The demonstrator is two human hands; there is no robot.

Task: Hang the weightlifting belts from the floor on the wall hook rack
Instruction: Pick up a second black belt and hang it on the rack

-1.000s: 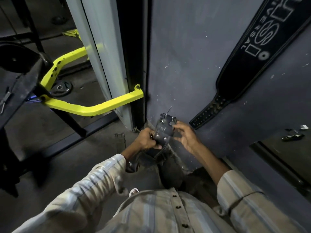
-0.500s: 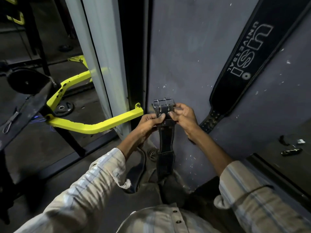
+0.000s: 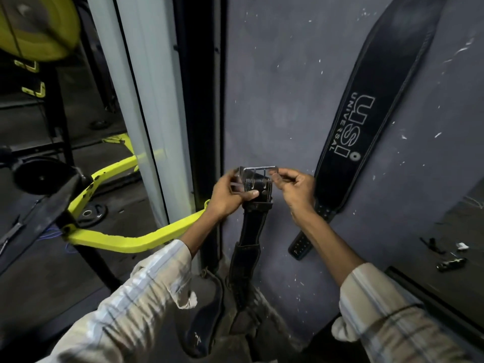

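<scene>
Up against the grey wall (image 3: 282,106), both hands hold the buckle end of a black weightlifting belt (image 3: 252,226); the left hand (image 3: 227,197) is clenched around the leather just under the metal buckle (image 3: 259,170), thumb across the stitched front, while the right hand (image 3: 296,187) pinches the buckle's right side between fingertips and thumb. Below the grip the belt hangs straight down, widening lower where it passes between the striped sleeves (image 3: 146,297); its bottom end is lost in the dark near the floor, so whether it touches cannot be told. Just right of the grip, a second belt (image 3: 364,121) with white USI UNIVERSAL lettering hangs flat on the wall, slanting down so that its perforated tail (image 3: 301,244) ends below the right wrist; its top runs out of view. Left of the grip stands a pale pillar (image 3: 146,106); a yellow machine frame (image 3: 125,239) runs beneath the left forearm; further left, a dark weight plate (image 3: 39,176).
</scene>
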